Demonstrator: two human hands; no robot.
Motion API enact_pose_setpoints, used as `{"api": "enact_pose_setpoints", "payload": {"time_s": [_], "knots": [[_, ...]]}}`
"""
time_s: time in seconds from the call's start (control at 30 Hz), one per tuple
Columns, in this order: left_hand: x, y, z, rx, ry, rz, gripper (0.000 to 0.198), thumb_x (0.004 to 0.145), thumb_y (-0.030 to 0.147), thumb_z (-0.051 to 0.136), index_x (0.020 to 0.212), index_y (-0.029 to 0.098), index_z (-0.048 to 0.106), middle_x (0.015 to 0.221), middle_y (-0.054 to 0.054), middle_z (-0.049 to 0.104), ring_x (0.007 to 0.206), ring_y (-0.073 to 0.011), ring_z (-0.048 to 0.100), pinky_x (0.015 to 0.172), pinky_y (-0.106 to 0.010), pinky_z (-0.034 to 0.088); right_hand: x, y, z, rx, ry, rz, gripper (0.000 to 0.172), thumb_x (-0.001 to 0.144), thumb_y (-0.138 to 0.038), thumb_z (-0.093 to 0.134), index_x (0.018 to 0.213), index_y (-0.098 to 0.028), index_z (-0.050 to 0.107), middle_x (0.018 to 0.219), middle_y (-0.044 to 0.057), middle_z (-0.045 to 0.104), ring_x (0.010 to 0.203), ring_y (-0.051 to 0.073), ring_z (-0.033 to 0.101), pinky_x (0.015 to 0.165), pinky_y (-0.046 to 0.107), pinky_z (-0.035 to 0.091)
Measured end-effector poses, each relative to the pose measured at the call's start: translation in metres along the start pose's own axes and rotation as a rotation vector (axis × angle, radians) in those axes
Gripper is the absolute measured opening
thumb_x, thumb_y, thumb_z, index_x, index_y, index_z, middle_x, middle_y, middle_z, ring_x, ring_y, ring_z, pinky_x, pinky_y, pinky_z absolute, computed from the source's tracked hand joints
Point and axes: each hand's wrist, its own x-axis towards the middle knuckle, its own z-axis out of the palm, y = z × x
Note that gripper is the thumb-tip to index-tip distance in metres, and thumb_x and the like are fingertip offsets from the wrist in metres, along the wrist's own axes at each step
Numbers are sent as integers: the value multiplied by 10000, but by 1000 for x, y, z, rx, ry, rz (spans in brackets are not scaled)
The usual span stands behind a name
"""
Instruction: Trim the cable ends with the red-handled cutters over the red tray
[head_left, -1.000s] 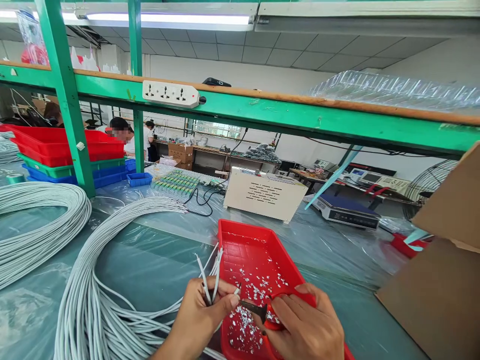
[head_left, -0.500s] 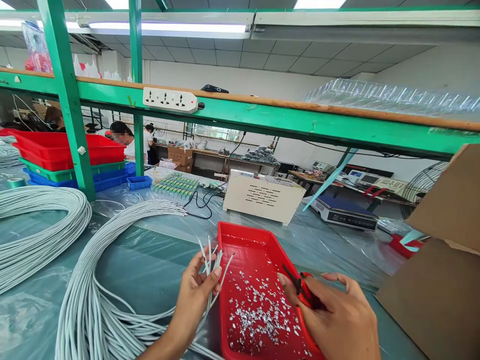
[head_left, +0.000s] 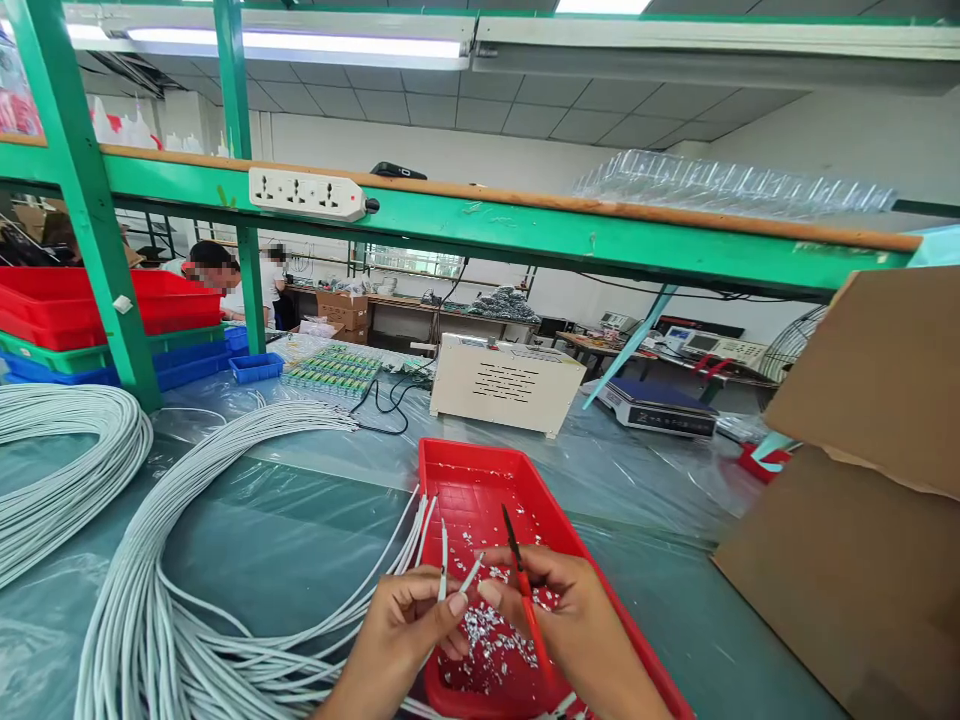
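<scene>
My left hand [head_left: 409, 630] is closed on the ends of several grey cables [head_left: 420, 530], which fan up from my fingers beside the red tray [head_left: 480, 470]. My right hand [head_left: 570, 620] holds red-handled cutters [head_left: 521, 585] with the dark tip pointing up, and its fingertips pinch one cable end [head_left: 471, 575] together with the left hand. Both hands meet over the tray, which holds many small silvery offcuts [head_left: 487, 640]. The cables trail left into a large grey bundle [head_left: 172, 560] on the plastic-covered bench.
A second cable coil [head_left: 60, 470] lies at far left. A beige box unit [head_left: 506, 385], a scale [head_left: 660, 408] and cardboard boxes [head_left: 862, 520] stand behind and right. Green shelf posts [head_left: 82, 220], stacked trays [head_left: 75, 320] and other people are farther back.
My right hand swung the cutters upright and moved left to meet my left hand. The two hands now pinch one cable end over the tray; the view shifted slightly right.
</scene>
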Motion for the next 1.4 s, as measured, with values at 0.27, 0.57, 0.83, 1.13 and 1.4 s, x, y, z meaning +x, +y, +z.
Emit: {"api": "enact_pose_setpoints", "payload": {"time_s": [0.27, 0.57, 0.83, 1.13, 1.4], "knots": [[0, -1, -6, -5, 311, 71, 275, 775, 334, 510, 964, 153, 595, 844, -29, 564, 535, -40, 446, 586, -165, 362, 0, 1, 6, 38, 9, -2, 219, 731, -338, 563, 752, -125, 614, 670, 26, 552, 657, 148, 497, 599, 233, 386], [-2, -1, -4, -118, 65, -48, 327, 681, 309, 628, 947, 118, 615, 761, -64, 587, 679, -102, 501, 579, -171, 338, -4, 3, 12, -167, 2, -199, 172, 761, -295, 537, 699, -144, 592, 661, 21, 549, 673, 147, 490, 636, 240, 369], [-4, 7, -11, 28, 151, 7, 345, 746, 401, 525, 811, 76, 620, 557, 15, 384, 424, -17, 185, 415, -181, 120, -7, -1, -1, -729, 168, -302, 391, 681, -472, 589, 538, -161, 401, 497, -21, 430, 546, 136, 395, 515, 218, 281], [-6, 12, -9, 150, 102, 77, 296, 799, 369, 454, 817, 131, 630, 636, 0, 373, 470, -41, 234, 427, -182, 169, -6, -3, 2, -831, 162, -391, 416, 705, -483, 558, 477, -174, 397, 424, -43, 409, 479, 128, 338, 613, 249, 246], [-9, 9, -9, 282, 150, 111, 337, 743, 417, 499, 639, 117, 612, 666, -46, 461, 659, -136, 414, 619, -224, 326, -7, -6, 4, -814, 164, -451, 382, 738, -424, 538, 486, -172, 399, 436, -65, 416, 422, 101, 293, 709, 271, 249]]}}
